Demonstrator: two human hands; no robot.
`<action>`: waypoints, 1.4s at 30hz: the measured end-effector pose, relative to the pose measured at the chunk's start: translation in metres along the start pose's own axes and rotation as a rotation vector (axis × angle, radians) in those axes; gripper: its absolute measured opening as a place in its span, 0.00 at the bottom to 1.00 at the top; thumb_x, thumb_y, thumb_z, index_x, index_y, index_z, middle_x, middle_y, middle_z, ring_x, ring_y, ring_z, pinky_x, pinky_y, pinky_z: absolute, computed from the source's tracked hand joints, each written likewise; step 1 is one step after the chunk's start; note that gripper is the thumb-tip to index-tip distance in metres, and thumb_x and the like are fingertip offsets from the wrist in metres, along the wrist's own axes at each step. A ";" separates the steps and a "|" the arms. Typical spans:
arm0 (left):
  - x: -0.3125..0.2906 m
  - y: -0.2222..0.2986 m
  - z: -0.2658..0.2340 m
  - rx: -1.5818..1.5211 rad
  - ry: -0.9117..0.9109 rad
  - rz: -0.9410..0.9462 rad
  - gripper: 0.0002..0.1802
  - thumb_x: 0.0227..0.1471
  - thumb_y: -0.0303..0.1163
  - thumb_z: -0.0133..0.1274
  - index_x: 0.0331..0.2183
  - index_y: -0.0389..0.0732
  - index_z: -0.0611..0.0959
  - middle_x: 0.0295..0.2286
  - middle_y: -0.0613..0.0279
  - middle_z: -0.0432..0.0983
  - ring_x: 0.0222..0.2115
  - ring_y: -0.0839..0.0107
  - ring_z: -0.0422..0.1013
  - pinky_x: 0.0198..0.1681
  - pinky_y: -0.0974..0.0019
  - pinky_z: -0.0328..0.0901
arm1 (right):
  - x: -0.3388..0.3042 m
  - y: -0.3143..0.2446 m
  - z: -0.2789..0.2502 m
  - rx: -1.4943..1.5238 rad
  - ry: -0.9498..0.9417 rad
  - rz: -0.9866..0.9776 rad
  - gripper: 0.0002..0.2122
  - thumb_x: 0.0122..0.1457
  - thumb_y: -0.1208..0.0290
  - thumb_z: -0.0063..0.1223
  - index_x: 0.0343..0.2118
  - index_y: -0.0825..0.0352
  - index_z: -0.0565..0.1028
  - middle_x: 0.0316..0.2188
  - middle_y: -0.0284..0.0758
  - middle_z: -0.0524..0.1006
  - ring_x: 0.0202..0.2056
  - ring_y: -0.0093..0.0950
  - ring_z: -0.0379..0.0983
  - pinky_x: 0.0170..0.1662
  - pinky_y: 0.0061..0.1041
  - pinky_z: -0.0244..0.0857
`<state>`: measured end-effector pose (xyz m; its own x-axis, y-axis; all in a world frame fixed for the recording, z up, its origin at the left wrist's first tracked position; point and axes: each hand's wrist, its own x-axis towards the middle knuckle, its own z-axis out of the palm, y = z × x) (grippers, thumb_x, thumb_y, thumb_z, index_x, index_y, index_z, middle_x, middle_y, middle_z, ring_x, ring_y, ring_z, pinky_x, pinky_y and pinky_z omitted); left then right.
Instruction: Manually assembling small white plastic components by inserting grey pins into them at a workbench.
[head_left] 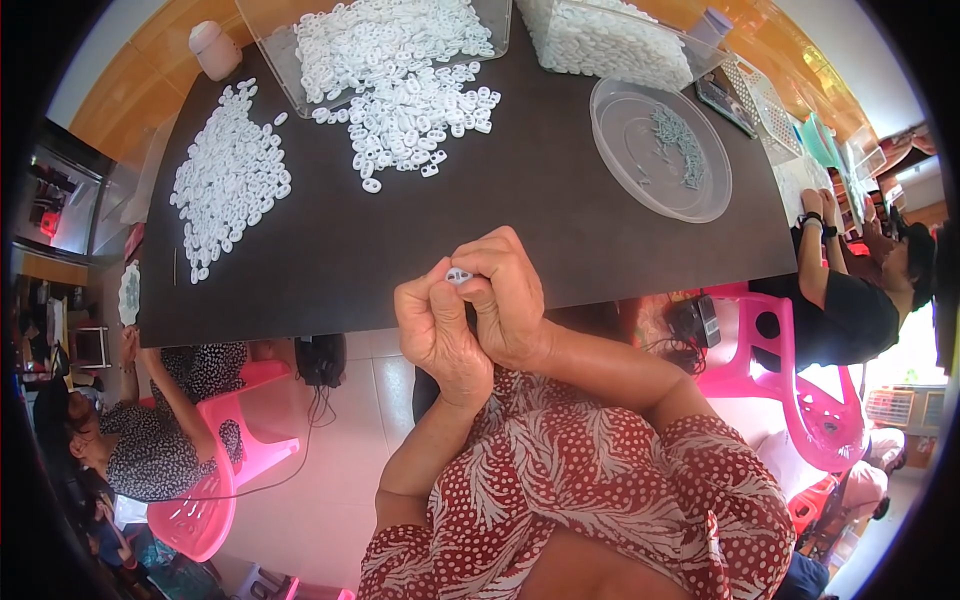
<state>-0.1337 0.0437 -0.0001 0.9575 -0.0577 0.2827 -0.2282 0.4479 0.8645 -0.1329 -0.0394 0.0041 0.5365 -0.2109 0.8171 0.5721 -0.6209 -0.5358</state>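
Note:
A small white oval plastic piece with dark openings [458, 276] is pinched between my two hands, just past the near edge of the dark table [480, 210]. My left hand [438, 325] is closed, with its thumb and curled forefinger against one side of the piece. Closed on the other side, my right hand [508, 300] presses with thumb and bent forefinger. The fingers cover part of the piece. Similar white pieces lie in a heap [400, 125] ahead of my hands, and another long heap [232, 170] spreads to the left.
A clear tray [272, 62] and a clear bin [610, 45] hold many white pieces. At right, a round plastic lid [622, 160] carries small grey-green parts [680, 145] beside a phone [727, 105]. Co-workers sit left and right on pink chairs [200, 510].

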 end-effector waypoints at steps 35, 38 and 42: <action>0.134 -0.048 -0.009 1.442 -0.519 0.674 0.06 0.34 0.19 0.51 0.21 0.39 0.72 0.24 0.56 0.66 0.29 0.58 0.66 0.27 0.59 0.66 | 0.234 0.184 -0.182 -0.793 0.110 0.223 0.08 0.47 0.69 0.51 0.25 0.66 0.78 0.24 0.44 0.77 0.30 0.41 0.75 0.35 0.36 0.66; 0.133 -0.049 -0.008 1.503 -0.529 0.784 0.07 0.35 0.19 0.50 0.22 0.39 0.71 0.24 0.56 0.66 0.28 0.59 0.66 0.28 0.60 0.65 | 0.231 0.196 -0.184 -0.959 0.014 0.215 0.08 0.45 0.68 0.52 0.25 0.66 0.79 0.24 0.44 0.77 0.30 0.41 0.75 0.34 0.37 0.67; 0.128 -0.036 -0.024 1.416 -0.503 0.678 0.03 0.44 0.21 0.49 0.26 0.38 0.72 0.25 0.53 0.68 0.30 0.54 0.67 0.32 0.56 0.63 | 0.210 0.201 -0.170 -0.945 0.049 0.081 0.08 0.45 0.68 0.53 0.25 0.66 0.79 0.24 0.46 0.77 0.30 0.44 0.74 0.33 0.40 0.67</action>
<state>0.0009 0.0418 -0.0049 0.5369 -0.5955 0.5976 -0.7954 -0.5934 0.1232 -0.0108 -0.3370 0.1047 0.5140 -0.2984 0.8042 -0.2161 -0.9523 -0.2152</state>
